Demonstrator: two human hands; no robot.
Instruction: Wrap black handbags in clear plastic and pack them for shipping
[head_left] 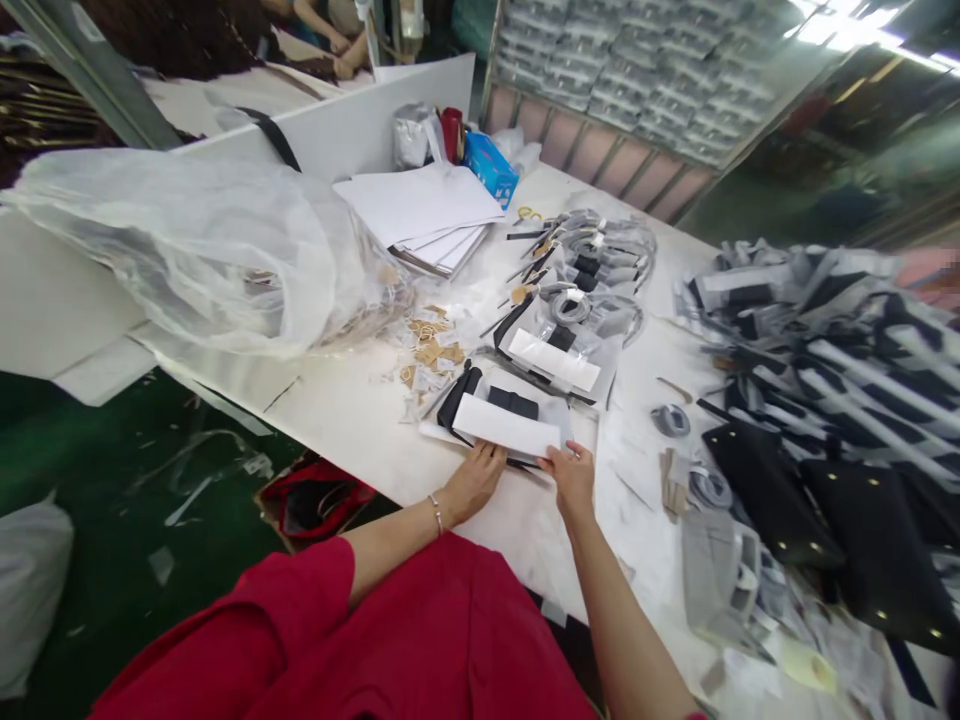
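A clear plastic packet [510,415] with a white card and black parts inside lies at the near edge of the white table [360,420]. My left hand [474,480], with a thin bracelet on the wrist, rests on the packet's near left edge with its fingers laid on it. My right hand [571,475] pinches the packet's near right corner with curled fingers. A second similar packet [559,355] lies just beyond it.
A big clear plastic bag [202,250] sits at the left. Stacked white sheets [424,210] and a blue box [491,168] stand farther back. Small tan tags [431,345] are scattered mid-table. Grey straps [600,255] and black pieces [825,400] crowd the right. A red bag [315,495] lies on the floor.
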